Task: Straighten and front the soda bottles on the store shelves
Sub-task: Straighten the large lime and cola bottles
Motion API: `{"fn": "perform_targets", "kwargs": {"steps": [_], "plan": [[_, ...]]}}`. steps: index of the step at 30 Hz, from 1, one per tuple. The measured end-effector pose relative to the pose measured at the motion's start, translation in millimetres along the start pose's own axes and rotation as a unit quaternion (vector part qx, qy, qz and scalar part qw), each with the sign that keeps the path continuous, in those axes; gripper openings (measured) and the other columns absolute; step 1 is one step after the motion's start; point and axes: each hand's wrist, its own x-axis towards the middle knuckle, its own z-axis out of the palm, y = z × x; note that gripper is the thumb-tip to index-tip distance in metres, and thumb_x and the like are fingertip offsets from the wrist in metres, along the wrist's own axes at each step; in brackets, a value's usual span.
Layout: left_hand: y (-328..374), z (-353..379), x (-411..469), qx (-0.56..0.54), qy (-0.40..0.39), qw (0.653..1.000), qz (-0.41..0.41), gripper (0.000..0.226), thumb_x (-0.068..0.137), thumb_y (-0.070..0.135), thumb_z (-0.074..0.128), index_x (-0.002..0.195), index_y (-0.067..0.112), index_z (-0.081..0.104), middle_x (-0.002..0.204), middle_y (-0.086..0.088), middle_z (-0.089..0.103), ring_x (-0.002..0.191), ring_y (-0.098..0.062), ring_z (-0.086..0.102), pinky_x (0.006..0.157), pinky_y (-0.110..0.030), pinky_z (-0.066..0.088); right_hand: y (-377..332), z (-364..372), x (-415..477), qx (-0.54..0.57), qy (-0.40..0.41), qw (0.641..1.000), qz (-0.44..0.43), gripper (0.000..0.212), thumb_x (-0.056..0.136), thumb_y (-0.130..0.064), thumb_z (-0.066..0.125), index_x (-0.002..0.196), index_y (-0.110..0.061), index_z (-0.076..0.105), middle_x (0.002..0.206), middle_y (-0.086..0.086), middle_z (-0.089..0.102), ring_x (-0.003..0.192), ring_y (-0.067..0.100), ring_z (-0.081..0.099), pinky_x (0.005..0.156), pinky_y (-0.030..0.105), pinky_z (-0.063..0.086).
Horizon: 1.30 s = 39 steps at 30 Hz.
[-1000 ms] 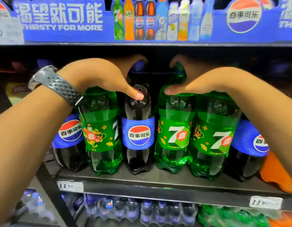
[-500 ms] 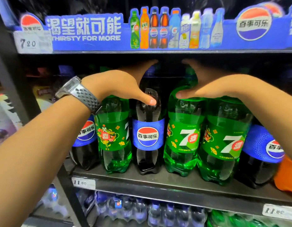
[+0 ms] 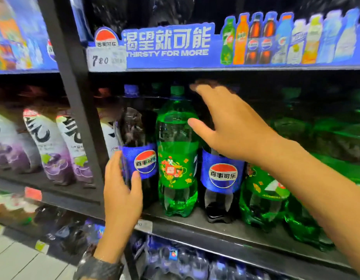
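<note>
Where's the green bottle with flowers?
In the head view, the green bottle stands left of centre on the shelf, between the left cola bottle and the right cola bottle.

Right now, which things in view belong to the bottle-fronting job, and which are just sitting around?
Job: left hand holding the leftmost dark cola bottle with blue label; open right hand; green plastic soda bottle; second blue-labelled dark cola bottle; black metal shelf.
Bystanders: white-and-purple drink bottles in the left bay; blue promo banner; white price tag; grey wristwatch.
</note>
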Motion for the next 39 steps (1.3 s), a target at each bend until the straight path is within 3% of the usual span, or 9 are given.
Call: {"fn": "perform_targets", "kwargs": {"steps": [6,13,18,23,27,29,31,36,39], "plan": [[-17.3,21.3,19.5,-0.035,-0.023,0.997,-0.070,0.080,0.091,0.022,0.061,0.153,0.015,0.012,0.158,0.000,0.021,0.143,-0.011,0.026,0.117,-0.037,0.026,-4.8,18.7,71.6,0.108,-0.110,0.982,0.112,0.075,0.091,-0.056,0.047,0.152,-0.025,0.015,0.150,0.006,0.036,0.130,0.025,0.040,0.084,0.018,0.024],[-38.6,47.2,20.4,-0.036,0.011,0.992,-0.121,0.119,0.054,0.025,0.090,0.150,0.022,0.019,0.148,-0.005,0.037,0.133,-0.018,0.036,0.107,-0.027,0.031,4.3,27.2,92.5,0.218,-0.152,0.952,0.149,0.053,0.084,-0.051,0.064,0.129,-0.030,0.046,0.138,-0.003,0.041,0.114,0.014,0.043,0.090,0.027,0.036],[-55.5,51.1,17.1,-0.082,0.012,0.988,-0.130,0.108,0.055,0.034,0.091,0.144,0.024,0.031,0.137,-0.001,0.049,0.122,-0.017,0.050,0.102,-0.039,0.044,6.4,24.5,88.9,0.063,-0.231,0.969,0.062,0.111,0.060,-0.062,0.078,0.146,-0.031,0.016,0.147,-0.001,0.032,0.129,0.020,0.036,0.096,0.030,0.032],[-58.5,54.4,7.7,-0.092,0.045,0.986,-0.128,0.098,0.063,0.036,0.087,0.144,0.026,0.032,0.139,0.002,0.042,0.118,0.002,0.044,0.098,-0.012,0.036,8.5,28.4,88.2,0.061,-0.210,0.973,0.069,0.110,0.056,-0.067,0.077,0.143,-0.034,0.019,0.146,-0.002,0.034,0.123,0.019,0.040,0.088,0.028,0.030],[-64.4,58.6,-2.1,-0.079,0.041,0.988,-0.122,0.096,0.077,0.040,0.075,0.153,0.024,0.016,0.157,0.001,0.025,0.143,-0.007,0.018,0.115,-0.026,0.020,-0.3,36.5,87.3,0.046,-0.180,0.979,0.088,0.117,0.055,-0.074,0.071,0.147,-0.028,0.016,0.149,0.002,0.035,0.126,0.023,0.043,0.085,0.027,0.031],[-61.5,59.4,-5.1,-0.058,0.050,0.990,-0.115,0.098,0.079,0.046,0.071,0.153,0.023,0.012,0.158,0.005,0.022,0.142,0.002,0.013,0.112,-0.015,0.014,-3.6,38.2,86.5,0.028,-0.178,0.979,0.092,0.122,0.055,-0.079,0.066,0.150,-0.027,0.009,0.153,0.003,0.029,0.133,0.025,0.037,0.092,0.029,0.032],[-56.4,59.3,-6.4,-0.073,0.064,0.986,-0.133,0.105,0.071,0.058,0.073,0.151,0.027,0.013,0.149,0.014,0.029,0.132,0.014,0.023,0.103,-0.004,0.019,-2.6,34.3,85.6,0.009,-0.204,0.975,0.085,0.122,0.058,-0.082,0.061,0.151,-0.029,0.001,0.154,0.005,0.028,0.134,0.025,0.037,0.090,0.027,0.031],[-59.8,64.5,-7.5,-0.061,0.081,0.978,-0.185,0.095,0.061,0.062,0.077,0.137,0.033,0.026,0.131,0.001,0.051,0.117,-0.020,0.050,0.092,-0.029,0.039,6.7,22.0,81.5,0.002,-0.240,0.969,0.065,0.125,0.058,-0.078,0.066,0.150,-0.031,-0.005,0.147,0.009,0.040,0.118,0.025,0.046,0.084,0.027,0.030],[-63.9,63.7,-9.6,-0.071,0.087,0.981,-0.160,0.086,0.068,0.059,0.072,0.138,0.032,0.030,0.129,0.010,0.050,0.112,-0.003,0.048,0.091,-0.019,0.037,6.1,25.1,77.3,-0.019,-0.222,0.973,0.067,0.128,0.057,-0.082,0.061,0.151,-0.026,-0.005,0.153,0.009,0.030,0.131,0.027,0.039,0.089,0.027,0.031]]}}
